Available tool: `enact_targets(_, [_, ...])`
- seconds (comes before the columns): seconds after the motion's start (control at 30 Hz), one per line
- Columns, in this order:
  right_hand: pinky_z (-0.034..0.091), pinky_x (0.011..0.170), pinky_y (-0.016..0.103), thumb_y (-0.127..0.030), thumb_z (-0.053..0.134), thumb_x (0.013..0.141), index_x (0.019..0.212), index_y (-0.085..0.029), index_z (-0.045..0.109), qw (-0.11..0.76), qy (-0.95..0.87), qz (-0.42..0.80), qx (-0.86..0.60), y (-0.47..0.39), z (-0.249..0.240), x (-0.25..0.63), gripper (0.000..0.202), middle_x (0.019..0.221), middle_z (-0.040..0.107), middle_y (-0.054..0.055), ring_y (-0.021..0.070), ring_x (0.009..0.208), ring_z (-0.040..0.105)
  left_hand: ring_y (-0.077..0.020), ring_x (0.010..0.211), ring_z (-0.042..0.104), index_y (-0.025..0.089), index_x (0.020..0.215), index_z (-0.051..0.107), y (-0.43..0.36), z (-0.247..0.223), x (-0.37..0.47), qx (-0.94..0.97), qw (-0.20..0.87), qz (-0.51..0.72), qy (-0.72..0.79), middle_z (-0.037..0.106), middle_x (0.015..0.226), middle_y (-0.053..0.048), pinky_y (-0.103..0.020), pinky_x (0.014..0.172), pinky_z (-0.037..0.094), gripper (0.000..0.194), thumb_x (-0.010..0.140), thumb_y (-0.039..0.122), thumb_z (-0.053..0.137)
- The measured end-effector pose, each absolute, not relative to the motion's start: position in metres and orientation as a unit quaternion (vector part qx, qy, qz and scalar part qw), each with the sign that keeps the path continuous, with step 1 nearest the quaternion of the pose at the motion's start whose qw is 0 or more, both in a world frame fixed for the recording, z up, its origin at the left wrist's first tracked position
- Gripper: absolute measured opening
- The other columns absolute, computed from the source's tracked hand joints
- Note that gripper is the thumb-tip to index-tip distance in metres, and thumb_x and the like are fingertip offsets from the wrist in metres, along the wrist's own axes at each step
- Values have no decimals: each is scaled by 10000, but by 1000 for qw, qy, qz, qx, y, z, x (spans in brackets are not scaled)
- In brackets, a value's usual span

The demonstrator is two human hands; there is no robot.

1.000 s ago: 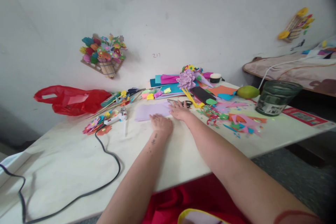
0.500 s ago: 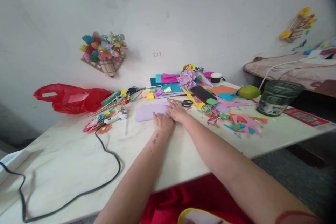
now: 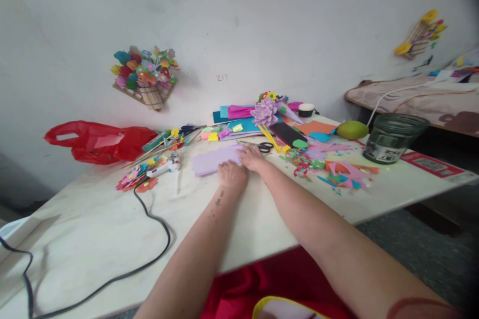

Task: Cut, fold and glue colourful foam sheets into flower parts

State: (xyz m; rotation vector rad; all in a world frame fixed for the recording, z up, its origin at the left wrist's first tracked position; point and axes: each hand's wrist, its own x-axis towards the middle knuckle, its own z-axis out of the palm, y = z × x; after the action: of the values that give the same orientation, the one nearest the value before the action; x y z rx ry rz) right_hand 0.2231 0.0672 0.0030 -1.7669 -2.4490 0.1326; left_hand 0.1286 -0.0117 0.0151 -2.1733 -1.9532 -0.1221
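A lavender craft sheet [image 3: 209,160], which looks folded, lies flat on the table in the middle of the head view. At its near right edge my left hand [image 3: 232,176] has its fingers curled and pressed onto the sheet. My right hand [image 3: 254,158] lies low over the sheet's right end, fingers stretched forward and flat. Black-handled scissors [image 3: 265,147] rest just beyond the right fingers, partly hidden by them. To the left of the sheet stands a white glue gun [image 3: 164,168].
Foam flowers [image 3: 130,178] and a red plastic bag [image 3: 101,142] lie at left, with a black cord [image 3: 164,229] across the table [image 3: 112,239]. Coloured scraps [image 3: 344,174], a dark phone-like slab [image 3: 288,134], a green fruit [image 3: 352,130] and a glass jar [image 3: 389,142] are at right.
My left fingers have curled in, where the index finger pointed forward before. The sheet's left end sits slightly turned, its near corner lower. My right hand stays at the sheet's right end.
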Motion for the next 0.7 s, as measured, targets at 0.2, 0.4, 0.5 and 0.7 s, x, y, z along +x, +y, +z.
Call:
enact_targets(0.2, [-91, 996, 541, -309, 324, 830, 1348, -293, 284, 46, -780, -18, -623, 65, 6, 234, 520, 1460, 112, 19, 272, 1316, -85, -273, 997, 513, 72, 1042, 573, -13, 17, 130, -725, 93, -58, -680, 562, 1079, -183, -362, 794, 392, 427, 802, 285, 292])
enact_targets(0.4, [-69, 998, 542, -230, 326, 813, 1320, -283, 352, 69, -748, -24, -660, 64, 8, 241, 511, 1452, 152, 28, 278, 1321, -39, -249, 957, 549, 84, 984, 614, -11, 19, 125, -696, 83, -73, -709, 608, 966, -185, -340, 776, 410, 420, 811, 296, 296])
enact_targets(0.5, [-38, 1006, 535, -215, 348, 810, 1305, -259, 385, 88, -737, -27, -670, 65, 7, 244, 499, 1444, 182, 49, 287, 1321, 2, -242, 950, 559, 106, 901, 653, -9, 20, 119, -687, 81, -65, -719, 630, 920, -171, -333, 767, 422, 363, 786, 257, 344])
enact_targets(0.7, [145, 1045, 391, -128, 406, 787, 1268, -183, 437, 175, -767, -17, -617, 68, 5, 237, 485, 1434, 208, 72, 245, 1312, 138, -252, 1191, 385, 117, 834, 678, -7, 19, 117, -729, 111, -76, -671, 645, 952, -143, -334, 833, 423, 314, 752, 195, 384])
